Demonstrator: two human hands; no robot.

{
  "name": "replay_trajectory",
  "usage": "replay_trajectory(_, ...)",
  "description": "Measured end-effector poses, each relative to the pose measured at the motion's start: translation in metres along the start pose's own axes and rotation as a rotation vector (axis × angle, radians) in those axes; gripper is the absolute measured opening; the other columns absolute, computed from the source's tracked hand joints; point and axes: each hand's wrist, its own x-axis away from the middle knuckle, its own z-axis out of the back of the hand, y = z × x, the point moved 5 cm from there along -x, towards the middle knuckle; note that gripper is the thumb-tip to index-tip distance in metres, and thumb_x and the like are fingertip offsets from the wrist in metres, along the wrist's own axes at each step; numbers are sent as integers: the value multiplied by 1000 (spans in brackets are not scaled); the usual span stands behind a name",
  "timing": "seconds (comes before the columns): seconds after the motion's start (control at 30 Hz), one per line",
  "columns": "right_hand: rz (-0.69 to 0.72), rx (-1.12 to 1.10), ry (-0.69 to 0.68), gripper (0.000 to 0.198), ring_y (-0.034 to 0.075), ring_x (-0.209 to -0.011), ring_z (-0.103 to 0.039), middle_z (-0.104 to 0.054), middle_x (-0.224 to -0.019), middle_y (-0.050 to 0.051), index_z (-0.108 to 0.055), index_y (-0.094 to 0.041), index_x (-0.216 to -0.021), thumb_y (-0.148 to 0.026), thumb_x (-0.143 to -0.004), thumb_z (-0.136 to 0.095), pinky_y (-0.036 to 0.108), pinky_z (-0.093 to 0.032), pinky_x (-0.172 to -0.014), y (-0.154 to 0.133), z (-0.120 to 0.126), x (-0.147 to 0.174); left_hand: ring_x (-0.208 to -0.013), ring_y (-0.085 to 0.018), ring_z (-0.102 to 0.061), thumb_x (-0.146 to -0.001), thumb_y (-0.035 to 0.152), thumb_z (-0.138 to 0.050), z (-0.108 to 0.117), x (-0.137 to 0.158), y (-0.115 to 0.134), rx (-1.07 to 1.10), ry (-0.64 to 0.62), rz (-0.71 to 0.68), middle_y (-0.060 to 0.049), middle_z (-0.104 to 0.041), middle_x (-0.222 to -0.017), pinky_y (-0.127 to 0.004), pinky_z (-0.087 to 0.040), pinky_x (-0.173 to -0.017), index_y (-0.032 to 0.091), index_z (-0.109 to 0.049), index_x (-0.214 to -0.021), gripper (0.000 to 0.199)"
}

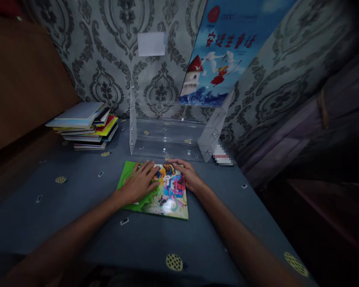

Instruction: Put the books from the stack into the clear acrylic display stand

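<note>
one glossy green, multicoloured book (169, 195): spread left hand (140, 185) atop, right hand (191, 178) at edge, grip unclear.

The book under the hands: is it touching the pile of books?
Apart: the head view plainly shows tablecloth between the book and the pile.

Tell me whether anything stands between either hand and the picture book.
Nothing visible does: the left hand rests spread on the cover of the picture book, and the right hand is at its far right corner. The clear rack stands beyond the book; the stack of books is off to the left.
</note>
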Motion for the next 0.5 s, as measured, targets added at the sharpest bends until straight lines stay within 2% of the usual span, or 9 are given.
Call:
replay_trajectory(0.13, 10, 19, 77, 31, 17, -57, -65, -75, -73, 1, -75, -22, -90, -34, -64, -85, 29, -53, -55, 3, 3, -2, -151, -34, -31, -101, 55, -43, 3, 6, 2, 30, -51, -12, -17, -41, -159, -60, -30, -118, 21, -42, -150, 60)
replay_trajectory(0.3, 43, 2, 128, 29, 18, -60, -67, -76, -73, 2, -76, -20, -83, -33, -59, -86, 30, -54, -61, 4, 4, 2, -153, -40, -23, -80, 77, -60, 12, 34, 25, 106, -175, -270, -17, -30, -165, -67, -22, -119, 27, -34, -156, 94)
replay_trajectory(0.37, 42, -5, 156, 29, 20, -64, -69, -77, -75, 3, -77, -21, -85, -34, -60, -86, 33, -56, -64, 6, 7, 8, -154, -37, -23, -79, 74, -65, 17, 42, 31, 130, -169, -332, -15, -33, -164, -63, -23, -121, 29, -35, -156, 94)
replay_trajectory(0.5, 46, 5, 253, 30, 23, -66, -70, -78, -78, 5, -78, -21, -87, -36, -62, -86, 36, -56, -65, 10, 21, 31, -154, -31, -25, -84, 59, -70, 25, 43, 28, 198, -213, -386, -8, -37, -163, -57, -24, -123, 35, -39, -154, 80)
